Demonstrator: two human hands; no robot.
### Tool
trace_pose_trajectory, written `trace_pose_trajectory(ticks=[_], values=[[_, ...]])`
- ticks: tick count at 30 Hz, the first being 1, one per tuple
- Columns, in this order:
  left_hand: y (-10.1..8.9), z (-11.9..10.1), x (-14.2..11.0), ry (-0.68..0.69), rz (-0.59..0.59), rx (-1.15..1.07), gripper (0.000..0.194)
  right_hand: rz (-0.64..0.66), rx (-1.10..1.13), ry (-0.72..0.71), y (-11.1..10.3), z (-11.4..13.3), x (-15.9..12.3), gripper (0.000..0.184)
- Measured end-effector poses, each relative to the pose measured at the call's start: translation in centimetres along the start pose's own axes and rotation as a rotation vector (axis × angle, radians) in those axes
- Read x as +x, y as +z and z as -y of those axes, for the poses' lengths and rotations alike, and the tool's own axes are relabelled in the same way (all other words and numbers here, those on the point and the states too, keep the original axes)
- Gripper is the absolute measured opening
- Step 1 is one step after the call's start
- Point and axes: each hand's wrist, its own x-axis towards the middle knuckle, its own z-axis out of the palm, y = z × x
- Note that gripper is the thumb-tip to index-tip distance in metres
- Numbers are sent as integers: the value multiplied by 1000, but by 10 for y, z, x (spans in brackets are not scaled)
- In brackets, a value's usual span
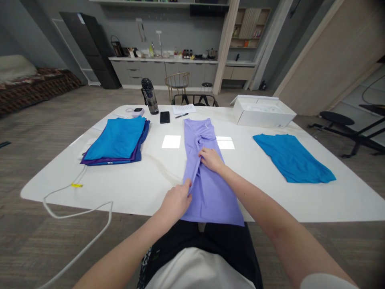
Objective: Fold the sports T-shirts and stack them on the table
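Note:
A lavender garment (216, 200) of smooth fabric lies lengthwise in front of me, its lower end hanging slightly over the near table edge. Its exact kind is hard to make out. Gathered creases run down its middle. My left hand (177, 200) grips its left edge low down, with thumb and fingers closed on the cloth. Farther up, my right hand (212, 159) pinches a fold at the middle of the same piece. A stack of folded clothes (117, 138), blue on top with purple and navy beneath, sits to the left. On the right lies a single blue garment (293, 156), spread flat.
The white table (162, 180) carries a dark water bottle (149, 96), a black phone (165, 117), a pen (182, 115), paper (184, 108) and an open white box (263, 111) along its far side. A white cable (105, 224) hangs off the left front edge.

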Motion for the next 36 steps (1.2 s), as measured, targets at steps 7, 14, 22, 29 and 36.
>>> trace_pose_trajectory(ticks=[7, 14, 22, 29, 36], values=[[22, -53, -19, 364, -22, -272, 38, -2, 47, -86, -3, 9, -46, 43], [28, -51, -3, 600, 169, -569, 40, -28, 188, -112, -2, 6, -77, 38], [25, 20, 18, 738, -26, -114, 39, -4, 295, -37, -4, 5, -104, 35], [29, 38, 4, 804, 23, -149, 20, 71, 259, -68, -3, 22, -111, 35], [39, 49, -21, 775, -57, -78, 24, 63, 172, -54, -3, 26, -115, 41]])
